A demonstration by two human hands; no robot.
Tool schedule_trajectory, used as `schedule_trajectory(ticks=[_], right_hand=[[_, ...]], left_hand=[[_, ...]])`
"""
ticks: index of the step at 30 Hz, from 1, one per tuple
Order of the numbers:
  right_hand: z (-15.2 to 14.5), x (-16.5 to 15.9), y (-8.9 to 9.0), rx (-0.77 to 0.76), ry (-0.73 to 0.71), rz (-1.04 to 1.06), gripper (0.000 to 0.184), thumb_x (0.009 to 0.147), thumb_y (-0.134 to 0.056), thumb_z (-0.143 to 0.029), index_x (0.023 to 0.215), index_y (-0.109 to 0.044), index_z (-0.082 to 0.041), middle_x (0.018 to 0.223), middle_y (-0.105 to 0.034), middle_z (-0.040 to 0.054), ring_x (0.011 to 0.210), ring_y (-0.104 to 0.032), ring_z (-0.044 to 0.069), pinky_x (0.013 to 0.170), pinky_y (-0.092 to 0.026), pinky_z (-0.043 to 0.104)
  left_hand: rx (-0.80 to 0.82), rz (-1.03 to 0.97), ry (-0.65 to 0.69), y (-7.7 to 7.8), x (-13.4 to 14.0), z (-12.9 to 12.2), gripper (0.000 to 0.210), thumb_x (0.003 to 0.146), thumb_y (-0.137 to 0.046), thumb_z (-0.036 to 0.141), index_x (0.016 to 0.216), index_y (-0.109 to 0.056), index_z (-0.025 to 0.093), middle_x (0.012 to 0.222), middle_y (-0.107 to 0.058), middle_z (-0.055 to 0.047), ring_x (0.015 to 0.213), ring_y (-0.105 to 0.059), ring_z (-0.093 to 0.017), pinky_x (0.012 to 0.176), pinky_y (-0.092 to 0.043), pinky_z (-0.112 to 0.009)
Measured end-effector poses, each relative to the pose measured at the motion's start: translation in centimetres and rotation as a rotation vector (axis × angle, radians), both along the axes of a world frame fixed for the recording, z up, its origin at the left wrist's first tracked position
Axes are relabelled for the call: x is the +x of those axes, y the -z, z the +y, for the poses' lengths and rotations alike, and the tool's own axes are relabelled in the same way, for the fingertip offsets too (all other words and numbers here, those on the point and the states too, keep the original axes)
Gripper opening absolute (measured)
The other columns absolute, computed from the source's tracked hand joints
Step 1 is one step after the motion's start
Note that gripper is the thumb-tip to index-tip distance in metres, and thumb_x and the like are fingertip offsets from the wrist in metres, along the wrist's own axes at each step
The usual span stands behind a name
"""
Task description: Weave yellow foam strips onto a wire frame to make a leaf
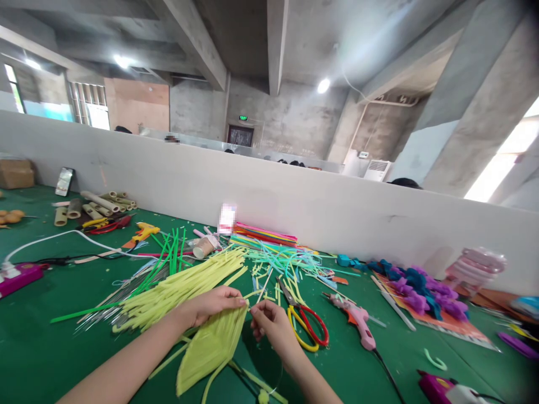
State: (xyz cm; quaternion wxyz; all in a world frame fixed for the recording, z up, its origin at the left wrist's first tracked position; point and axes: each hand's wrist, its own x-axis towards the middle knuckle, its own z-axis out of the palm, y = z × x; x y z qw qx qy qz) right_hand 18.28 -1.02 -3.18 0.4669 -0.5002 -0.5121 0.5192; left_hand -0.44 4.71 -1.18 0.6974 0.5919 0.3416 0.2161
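Yellow fuzzy fan (213,350), one item: lies low and left of centre on the green table (357,373), wide end toward the wearer, narrow top at 1 o'clock of its own body. Clock positions below are read from this fan, 12 being straight ahead.

Left hand (217,303): grip closed, thumb and fingers pinching the fan's top edge.

Right hand (269,321): just beside that top, at 2 o'clock; grip drawn nearly together, thumb near the bent fingers; whether it has hold of anything cannot be told.

Yellow stems (185,286), one thick bundle: 11 o'clock, partly behind the left forearm.

Green stems (174,252), loose: 11 o'clock, beyond the bundle.

Cup (204,247), on its side: 12 o'clock.

Phone (227,219), propped upright, screen lit: 12 o'clock, near the white partition (337,207).

Red and pink stems (269,235), stacked: 1 o'clock.

Scissors (305,320), one red and one yellow handle loop: 2 o'clock, just beside the right hand.

Pink glue gun (357,322): between 2 and 3 o'clock, past the scissors.

Purple flowers (455,310), mixed with teal ones: near 3 o'clock, well apart.

Yellow glue gun (146,230): 11 o'clock, far.

Bamboo tubes (101,205), heaped: between 10 and 11 o'clock.

Magenta power strip (21,280), white plug fitted: between 9 and 10 o'clock.
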Motion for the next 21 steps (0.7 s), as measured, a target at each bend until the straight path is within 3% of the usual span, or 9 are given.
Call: schedule_trajectory(ticks=[6, 11, 21], right_hand=[[0.14, 0.47, -0.38, -0.167, -0.025, 0.141, 0.048, 0.061, -0.076, -0.056, 0.075, -0.060, -0.013, 0.062, -0.064, 0.0009, 0.050, -0.057, 0.008, 0.050, -0.044, 0.020], [0.20, 0.71, -0.13, -0.216, -0.037, 0.179, 0.044, 0.064, -0.077, -0.052, 0.073, -0.061, -0.012, 0.061, -0.063, 0.0011, 0.050, -0.056, 0.008, 0.050, -0.044, 0.019], [-0.14, 0.51, -0.40, -0.239, -0.053, 0.219, 0.042, 0.065, -0.078, -0.048, 0.075, -0.065, -0.009, 0.065, -0.066, 0.0044, 0.052, -0.059, 0.009, 0.053, -0.046, 0.020]], left_hand=[[0.217, 0.064, 0.019, 0.43, 0.85, -0.82, 0.044, 0.076, -0.058, 0.060, 0.080, -0.061, 0.016, 0.069, -0.050, 0.003, 0.067, -0.045, -0.013, 0.060, -0.033, -0.022], [0.322, 0.141, 0.007, 0.66, 1.01, -0.92, 0.045, 0.078, -0.054, 0.061, 0.078, -0.059, 0.016, 0.067, -0.043, 0.004, 0.065, -0.038, -0.012, 0.058, -0.028, -0.022], [0.197, 0.118, -0.120, 0.00, 0.77, -0.63, 0.031, 0.069, -0.068, 0.044, 0.078, -0.058, 0.017, 0.068, -0.051, 0.004, 0.062, -0.046, -0.011, 0.057, -0.033, -0.021]])
